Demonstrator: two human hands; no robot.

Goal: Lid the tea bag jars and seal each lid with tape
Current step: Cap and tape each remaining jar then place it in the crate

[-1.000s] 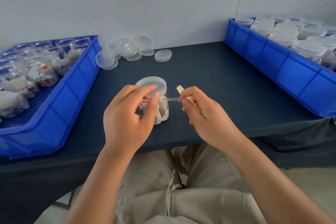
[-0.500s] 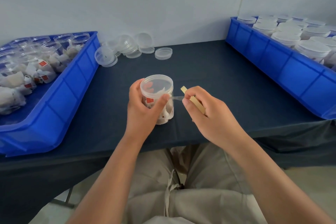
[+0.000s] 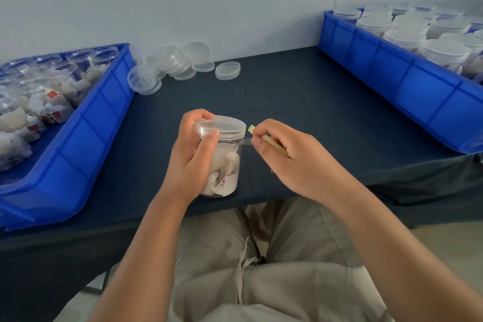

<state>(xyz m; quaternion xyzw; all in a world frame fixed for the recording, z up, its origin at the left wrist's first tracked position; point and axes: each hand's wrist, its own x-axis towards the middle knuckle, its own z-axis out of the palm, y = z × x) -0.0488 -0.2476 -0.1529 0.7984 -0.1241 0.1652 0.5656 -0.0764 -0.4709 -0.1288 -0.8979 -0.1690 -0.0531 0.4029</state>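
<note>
A clear plastic jar of tea bags stands near the table's front edge with its clear lid on. My left hand grips the jar from the left, thumb against the lid's rim. My right hand pinches a small tape roll with a tan core just right of the jar. A short strip of clear tape runs from the roll to the jar wall under the lid.
A blue bin at left holds open jars of tea bags. A blue bin at right holds several lidded jars. Loose clear lids lie by the back wall on the dark table.
My left hand shifted from fingers over the lid to gripping the jar's side, and the jar turned. My right hand stayed beside it with the tape strip still stretched.
</note>
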